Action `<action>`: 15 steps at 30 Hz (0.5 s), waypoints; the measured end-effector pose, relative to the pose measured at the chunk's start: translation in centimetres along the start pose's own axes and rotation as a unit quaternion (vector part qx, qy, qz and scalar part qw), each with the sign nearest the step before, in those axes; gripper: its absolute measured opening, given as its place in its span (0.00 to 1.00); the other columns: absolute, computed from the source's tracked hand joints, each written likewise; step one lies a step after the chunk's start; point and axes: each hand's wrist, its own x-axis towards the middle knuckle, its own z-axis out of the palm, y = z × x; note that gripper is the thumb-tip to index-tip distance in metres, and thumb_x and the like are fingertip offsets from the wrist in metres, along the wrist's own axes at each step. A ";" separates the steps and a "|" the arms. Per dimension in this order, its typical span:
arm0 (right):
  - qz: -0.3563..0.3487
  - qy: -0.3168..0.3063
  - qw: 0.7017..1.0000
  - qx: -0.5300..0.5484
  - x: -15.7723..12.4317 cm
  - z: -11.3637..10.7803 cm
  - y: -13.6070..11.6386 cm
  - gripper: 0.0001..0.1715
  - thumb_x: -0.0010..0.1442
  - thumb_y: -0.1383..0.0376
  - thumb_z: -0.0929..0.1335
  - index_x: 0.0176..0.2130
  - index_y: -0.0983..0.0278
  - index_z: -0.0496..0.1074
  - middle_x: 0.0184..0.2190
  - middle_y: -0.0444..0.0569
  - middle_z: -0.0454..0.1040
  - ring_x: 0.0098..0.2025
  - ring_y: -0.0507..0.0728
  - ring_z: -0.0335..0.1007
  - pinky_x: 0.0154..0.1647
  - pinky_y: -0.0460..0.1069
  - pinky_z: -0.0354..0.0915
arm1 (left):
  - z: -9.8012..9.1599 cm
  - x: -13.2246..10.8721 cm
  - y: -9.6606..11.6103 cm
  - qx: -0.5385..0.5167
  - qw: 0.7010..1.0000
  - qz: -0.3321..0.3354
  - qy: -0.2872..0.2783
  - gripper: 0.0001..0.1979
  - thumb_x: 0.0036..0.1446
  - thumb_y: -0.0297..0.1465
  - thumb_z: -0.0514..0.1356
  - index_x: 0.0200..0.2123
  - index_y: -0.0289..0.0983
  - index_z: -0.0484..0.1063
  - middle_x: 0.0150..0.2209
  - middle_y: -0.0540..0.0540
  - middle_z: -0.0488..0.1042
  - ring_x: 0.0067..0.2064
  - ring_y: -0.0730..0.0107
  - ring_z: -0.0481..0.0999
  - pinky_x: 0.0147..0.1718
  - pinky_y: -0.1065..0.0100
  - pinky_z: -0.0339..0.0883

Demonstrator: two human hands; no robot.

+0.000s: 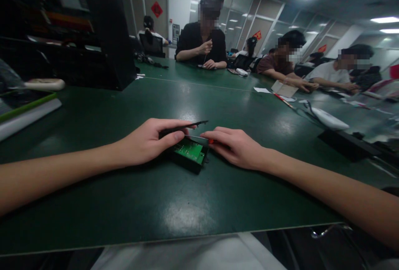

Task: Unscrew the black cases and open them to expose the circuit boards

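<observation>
A black plastic case (195, 168) with a green circuit board (191, 149) inside rests on the green table before me. My left hand (156, 141) is closed, thumb against fingers, on a thin black cover (199, 123) that is tilted up above the board. At the case's right end, my right hand (232, 145) pinches a small orange-red piece (211, 141). A flat grey strip (197, 139) reaches from there toward my left thumb, between the cover and the board. I cannot tell whether the strip and the orange-red piece are one thing. Fingers hide the left part of the case.
A large black rack (120, 33) stands at the left, near a green-edged box (31, 110). On the right lie a black box (349, 145), a white object (328, 118) and a red pencil-like stick (283, 101). A person in black (201, 39) sits across the table.
</observation>
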 end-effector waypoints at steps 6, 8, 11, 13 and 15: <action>0.021 0.050 0.999 -0.007 -0.1 0.1 0.9 0.19 0.67 0.66 0.63 0.56 0.67 0.68 0.43 0.52 0.75 0.40 0.51 0.71 0.41 0.46 0.67 | 0.2 0.3 -0.6 -0.138 0.987 -0.055 0.063 0.28 0.67 0.52 0.52 0.48 0.35 0.79 0.43 0.41 0.81 0.47 0.56 0.78 0.48 0.63 0.70; 0.034 0.059 0.998 -0.010 -0.1 0.1 1.0 0.19 0.67 0.66 0.63 0.56 0.68 0.69 0.43 0.53 0.76 0.41 0.52 0.72 0.43 0.47 0.67 | 0.3 0.6 -0.9 -0.186 0.975 -0.085 0.091 0.29 0.66 0.53 0.52 0.42 0.33 0.79 0.40 0.40 0.80 0.45 0.56 0.78 0.44 0.62 0.70; 0.058 0.069 0.996 -0.011 0.0 -0.1 1.0 0.19 0.67 0.64 0.64 0.55 0.68 0.69 0.45 0.54 0.76 0.44 0.53 0.73 0.45 0.49 0.69 | 0.3 1.1 -1.4 -0.275 0.943 -0.141 0.126 0.28 0.65 0.53 0.54 0.44 0.33 0.78 0.33 0.42 0.78 0.37 0.60 0.77 0.36 0.64 0.70; 0.071 0.068 0.995 -0.004 0.0 -0.1 0.9 0.18 0.67 0.63 0.65 0.54 0.67 0.70 0.46 0.55 0.75 0.45 0.54 0.73 0.48 0.50 0.70 | 0.3 1.3 -1.5 -0.328 0.918 -0.172 0.140 0.26 0.64 0.51 0.57 0.45 0.33 0.76 0.30 0.45 0.75 0.34 0.63 0.75 0.34 0.65 0.69; 0.075 0.060 0.995 0.007 0.1 0.0 0.8 0.17 0.67 0.63 0.65 0.53 0.67 0.70 0.47 0.56 0.74 0.47 0.54 0.72 0.49 0.51 0.70 | 0.2 1.5 -1.6 -0.368 0.898 -0.194 0.142 0.24 0.63 0.49 0.59 0.44 0.33 0.76 0.28 0.48 0.73 0.32 0.67 0.74 0.33 0.67 0.68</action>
